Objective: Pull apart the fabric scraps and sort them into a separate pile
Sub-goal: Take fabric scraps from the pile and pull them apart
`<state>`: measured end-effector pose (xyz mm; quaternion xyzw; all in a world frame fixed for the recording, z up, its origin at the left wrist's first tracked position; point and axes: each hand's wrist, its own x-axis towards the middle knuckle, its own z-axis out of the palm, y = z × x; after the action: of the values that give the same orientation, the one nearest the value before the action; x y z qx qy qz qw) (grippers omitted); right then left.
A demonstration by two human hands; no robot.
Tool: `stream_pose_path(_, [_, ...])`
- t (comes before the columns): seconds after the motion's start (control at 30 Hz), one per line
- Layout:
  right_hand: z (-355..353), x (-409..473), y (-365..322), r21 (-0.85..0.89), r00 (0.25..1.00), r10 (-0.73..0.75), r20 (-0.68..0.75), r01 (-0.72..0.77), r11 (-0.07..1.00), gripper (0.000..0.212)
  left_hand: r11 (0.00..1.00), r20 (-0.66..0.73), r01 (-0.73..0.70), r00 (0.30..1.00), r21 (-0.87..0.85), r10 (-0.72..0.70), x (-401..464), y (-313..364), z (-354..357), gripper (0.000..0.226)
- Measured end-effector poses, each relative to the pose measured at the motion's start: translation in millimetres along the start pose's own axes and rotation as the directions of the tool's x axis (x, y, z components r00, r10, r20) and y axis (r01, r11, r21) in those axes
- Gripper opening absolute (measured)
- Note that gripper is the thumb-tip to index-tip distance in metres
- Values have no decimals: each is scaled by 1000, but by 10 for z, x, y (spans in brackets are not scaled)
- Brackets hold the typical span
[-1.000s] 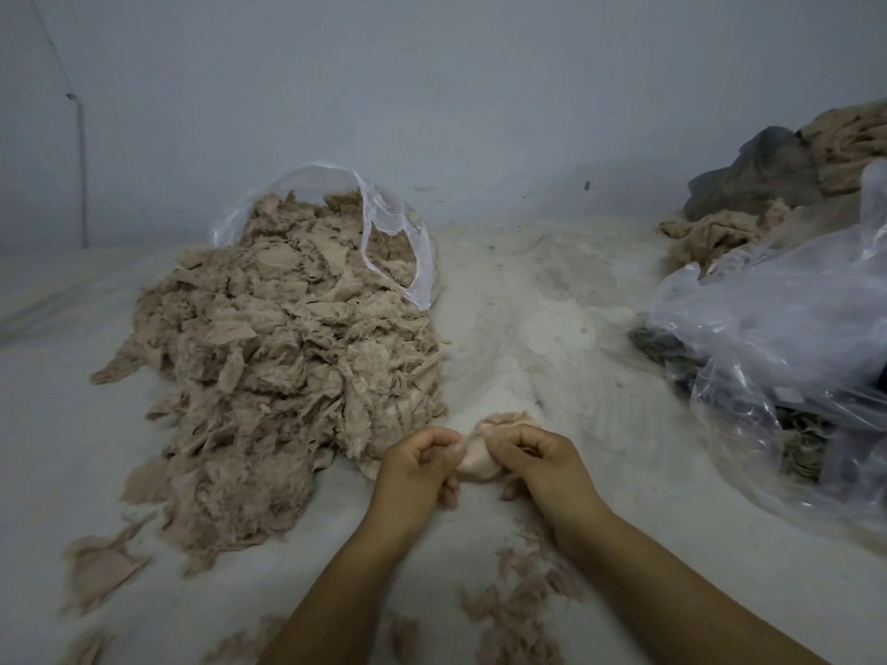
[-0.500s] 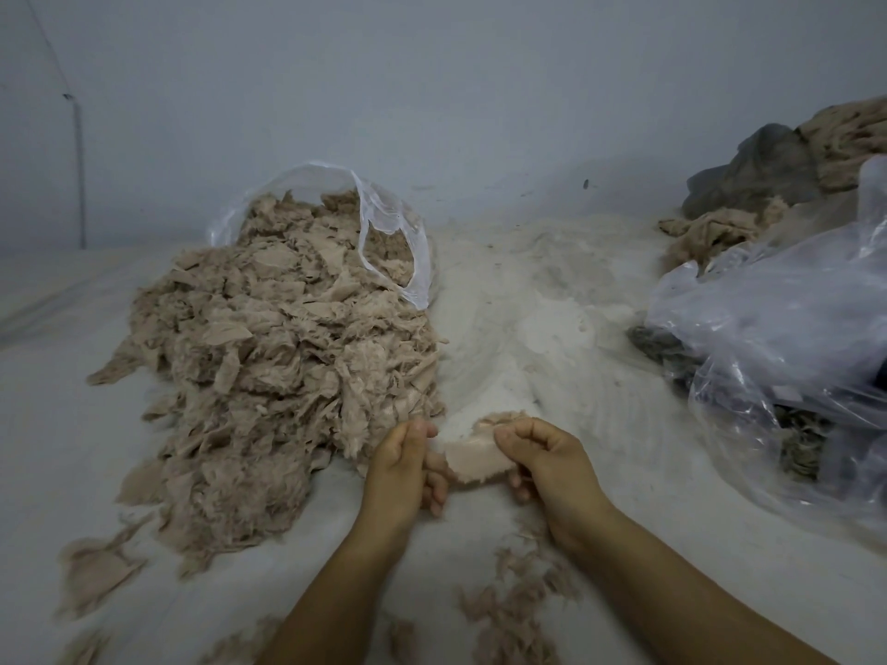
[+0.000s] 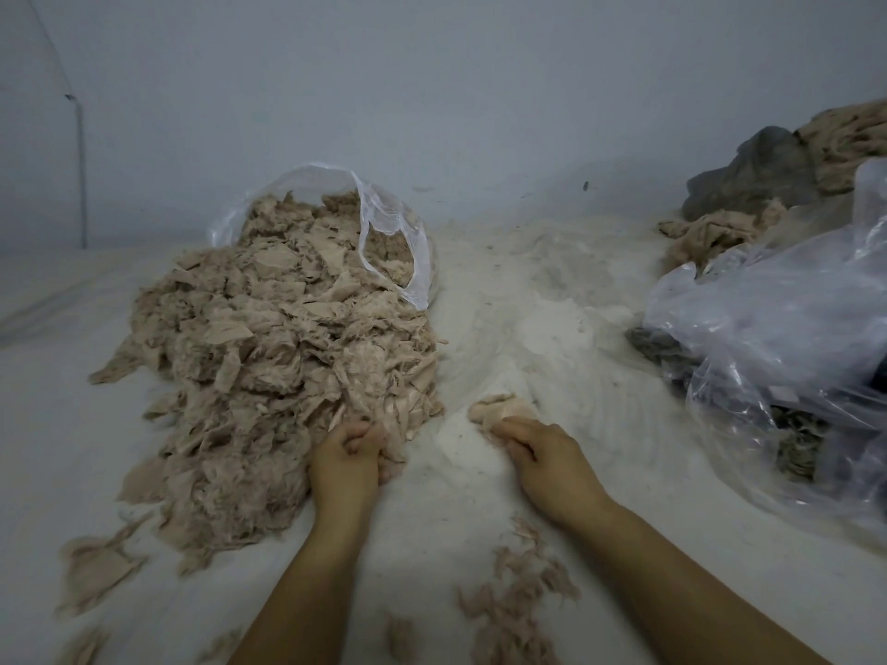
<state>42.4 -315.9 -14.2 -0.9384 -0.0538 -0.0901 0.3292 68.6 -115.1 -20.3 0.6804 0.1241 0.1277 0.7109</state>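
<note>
The left hand [image 3: 346,448], which a moment ago shared one pale pink fabric scrap [image 3: 499,406] with the right hand [image 3: 537,451], now grips the big beige scrap heap [image 3: 269,357], while the right pinches that separated scrap over the white worktop [image 3: 552,328], likely ready for sorting.

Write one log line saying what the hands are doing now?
left hand: grips scraps at pile edge | right hand: holds scrap apart from pile | sorting: not finished

no readable text, no labels, no brands, no numbers, no signs on anything in view
</note>
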Motion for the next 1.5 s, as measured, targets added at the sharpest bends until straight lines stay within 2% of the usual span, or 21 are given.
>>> stream_pose_path(0.07, [2, -23, -8, 62, 996, -40, -81, 45, 997, 32, 999, 61, 4, 998, -36, -1, -19, -13, 25, 6])
stream_pose_path(0.13, [11, -43, -17, 167, 991, 3, -133, 19, 986, 24, 992, -24, -57, 998, 110, 60, -18, -24, 46, 9])
stream_pose_path(0.2, [38, -60, -22, 207, 995, 39, -93, -19, 978, 21, 950, -160, -68, 980, 303, 121, 18, -50, 3, 31])
stream_pose_path(0.27, [69, -74, -19, 202, 998, 45, -40, -36, 979, 20, 951, -174, -45, 980, 305, 102, 42, -32, -56, 41])
stream_pose_path(0.37, [90, -93, -34, 258, 997, 58, -44, -45, 965, 18, 993, 38, -4, 999, 114, -1, 1, 24, -40, 5])
stream_pose_path(0.47, [96, -102, -76, 402, 995, 89, -34, -68, 913, 17, 976, 293, 205, 940, -69, -176, -91, 80, 53, 19])
stream_pose_path(0.57, [126, -111, -157, 541, 992, 92, 86, -124, 832, 42, 919, 501, 364, 830, -151, -246, -194, 139, 108, 16])
stream_pose_path(0.6, [145, -116, -184, 563, 992, 86, 95, -124, 817, 43, 920, 534, 367, 809, -135, -244, -221, 148, 119, 15])
stream_pose_path(0.73, [143, -114, -213, 669, 997, 77, -25, -40, 742, 15, 942, 582, 336, 768, -8, -269, -281, 152, 144, 8])
stream_pose_path(0.83, [98, -106, -202, 805, 983, 165, 75, -157, 572, 26, 940, 470, 342, 828, 10, -306, -173, 142, 75, 15])
stream_pose_path(0.93, [81, -103, -201, 841, 965, 179, 194, -257, 476, 35, 971, 271, 116, 947, 207, -171, -83, 99, 13, 21])
stream_pose_path(1.0, [92, -106, -196, 828, 963, 154, 223, -270, 491, 38, 896, 192, -209, 971, 392, 142, -130, 72, 25, 15])
stream_pose_path(1.03, [97, -108, -198, 824, 963, 148, 226, -270, 499, 40, 805, 183, -402, 916, 436, 358, -183, 88, 34, 16])
stream_pose_path(1.07, [99, -111, -198, 819, 963, 143, 229, -269, 507, 40, 695, 213, -579, 811, 427, 545, -232, 119, 39, 17])
stream_pose_path(1.1, [101, -115, -198, 814, 963, 130, 234, -268, 516, 41, 598, 284, -699, 711, 392, 644, -265, 139, 55, 21])
stream_pose_path(1.13, [101, -121, -201, 808, 963, 111, 244, -265, 526, 41, 527, 374, -767, 640, 365, 672, -274, 126, 86, 35])
stream_pose_path(1.17, [97, -127, -205, 806, 963, 88, 256, -263, 530, 41, 512, 482, -785, 619, 349, 621, -278, 104, 112, 46])
stream_pose_path(1.2, [91, -133, -211, 807, 962, 70, 263, -259, 530, 41, 544, 542, -757, 646, 362, 538, -282, 86, 124, 43])
stream_pose_path(1.27, [72, -136, -212, 799, 967, 58, 248, -238, 552, 41, 668, 537, -656, 726, 351, 430, -258, 32, 112, 7])
stream_pose_path(1.4, [56, -125, -192, 758, 972, 92, 215, -225, 612, 41, 807, 478, -476, 831, 348, 284, -128, -35, 60, 29])
stream_pose_path(1.5, [66, -115, -169, 706, 980, 128, 155, -201, 679, 32, 880, 556, -377, 814, 291, 165, -166, -27, 123, 29])
